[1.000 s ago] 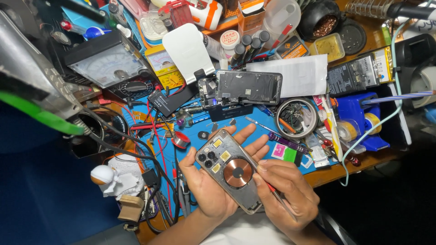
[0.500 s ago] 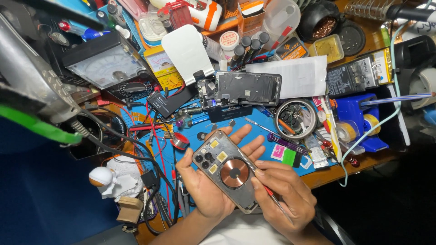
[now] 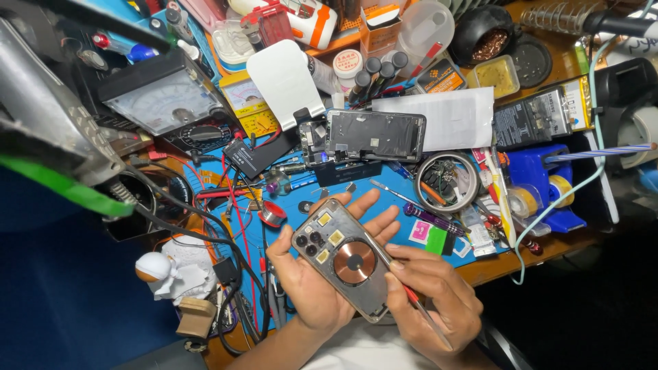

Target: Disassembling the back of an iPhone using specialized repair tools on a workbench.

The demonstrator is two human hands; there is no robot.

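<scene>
Far left, an analog meter (image 3: 161, 99) sits at the bench's far edge, with red and black leads (image 3: 229, 205) trailing toward the near side. At near left a small white figurine (image 3: 171, 270) stands by the bench edge. Near centre, the left hand (image 3: 312, 281) lies palm up, fingers spread flat and barely curled, cradling an opened phone shell (image 3: 343, 257) from below; the shell rests on the palm and fingers, inner side up, copper coil (image 3: 354, 262) showing. Its long axis runs diagonally, camera end far-left, other end near-right toward the right hand. The right hand (image 3: 428, 301) sits just right of the shell, fingers pinched closed on a thin red-handled tool (image 3: 411, 296); the tool's tip lies at the shell's right edge beside the coil, shaft angled back to near-right. The right hand is the nearer to that working edge. Beyond the hands, a second phone body (image 3: 373, 135) lies flat at centre, a white paper (image 3: 449, 116) just right of it, a tape ring (image 3: 449, 179) further right, and a blue holder (image 3: 541, 178) at far right.
</scene>
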